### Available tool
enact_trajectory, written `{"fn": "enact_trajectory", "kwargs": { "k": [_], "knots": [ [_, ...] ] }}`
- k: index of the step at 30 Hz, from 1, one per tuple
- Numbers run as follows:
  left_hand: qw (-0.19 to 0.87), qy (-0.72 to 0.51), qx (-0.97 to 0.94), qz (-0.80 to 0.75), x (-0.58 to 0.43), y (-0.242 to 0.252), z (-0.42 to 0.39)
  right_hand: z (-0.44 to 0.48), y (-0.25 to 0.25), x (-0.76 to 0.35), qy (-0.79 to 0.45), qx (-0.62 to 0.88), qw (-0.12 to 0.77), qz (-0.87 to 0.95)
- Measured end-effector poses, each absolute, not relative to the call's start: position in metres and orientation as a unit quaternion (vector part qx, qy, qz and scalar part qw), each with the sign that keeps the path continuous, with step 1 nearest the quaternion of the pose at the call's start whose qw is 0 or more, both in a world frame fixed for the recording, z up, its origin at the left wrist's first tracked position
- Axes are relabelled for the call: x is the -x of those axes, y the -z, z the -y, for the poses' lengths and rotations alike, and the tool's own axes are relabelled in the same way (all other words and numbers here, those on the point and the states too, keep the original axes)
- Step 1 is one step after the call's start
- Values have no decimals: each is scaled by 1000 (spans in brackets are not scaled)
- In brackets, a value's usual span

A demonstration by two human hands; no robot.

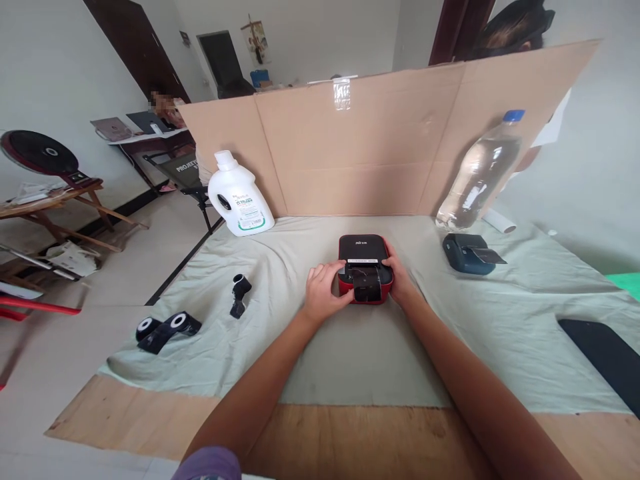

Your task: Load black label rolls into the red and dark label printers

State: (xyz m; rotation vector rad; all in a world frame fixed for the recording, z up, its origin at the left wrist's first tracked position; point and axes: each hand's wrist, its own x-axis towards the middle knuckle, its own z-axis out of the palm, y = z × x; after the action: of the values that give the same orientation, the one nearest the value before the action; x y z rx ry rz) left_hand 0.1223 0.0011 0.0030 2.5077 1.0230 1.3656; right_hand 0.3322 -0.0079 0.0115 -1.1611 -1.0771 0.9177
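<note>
A red and black label printer (363, 250) sits on the cloth in front of me. A strip of black label tape (367, 283) hangs out over its front. My left hand (324, 288) grips the printer's left side, its thumb by the tape and its fingers near the lid's edge. On the opposite side, my right hand (399, 275) is wrapped round the printer's right edge. To the left lie one small roll of black labels (240, 287) and two more black label rolls (177, 322). A dark blue label printer (467, 253) with a strip sticking out stands to the right.
A cardboard screen (350, 160) stands behind. A white detergent bottle (240, 200) leans at its left, a large clear bottle (480, 173) at its right beside a white tube (500, 221). A black phone-like slab (603, 350) lies far right. People are beyond the screen.
</note>
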Motion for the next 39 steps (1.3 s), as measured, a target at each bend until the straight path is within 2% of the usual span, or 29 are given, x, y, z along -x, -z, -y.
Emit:
{"fn": "enact_trajectory", "kwargs": {
  "k": [7, 10, 12, 14, 17, 19, 24, 34, 36, 39],
  "knots": [
    [74, -431, -837, -330, -106, -12, -14, 9, -4, -332, -384, 497, 606, 489],
    [22, -406, -796, -449, -67, -31, -39, 9, -3, -333, -406, 469, 625, 474],
    [-16, -332, -747, -576, -29, -46, -53, 9, -3, -332, -420, 451, 639, 461],
    [-9, -245, -676, -695, 12, -56, -59, 9, -3, -332, -431, 431, 655, 446],
    [60, -119, -618, -775, 56, -57, -54, 8, -1, -332, -450, 400, 678, 422],
    [88, -86, -604, -787, 71, -51, -44, 7, 1, -332, -455, 389, 687, 412],
    [68, -111, -626, -769, 92, -43, -18, 4, 6, -334, -456, 378, 694, 408],
    [85, -28, -607, -790, 133, -52, 14, 2, 12, -336, -435, 398, 688, 422],
    [45, -71, -622, -779, 114, -56, 17, 2, 15, -337, -432, 411, 687, 416],
    [-2, -245, -661, -709, 67, -76, 28, 3, 22, -340, -426, 436, 684, 401]
  ]
}}
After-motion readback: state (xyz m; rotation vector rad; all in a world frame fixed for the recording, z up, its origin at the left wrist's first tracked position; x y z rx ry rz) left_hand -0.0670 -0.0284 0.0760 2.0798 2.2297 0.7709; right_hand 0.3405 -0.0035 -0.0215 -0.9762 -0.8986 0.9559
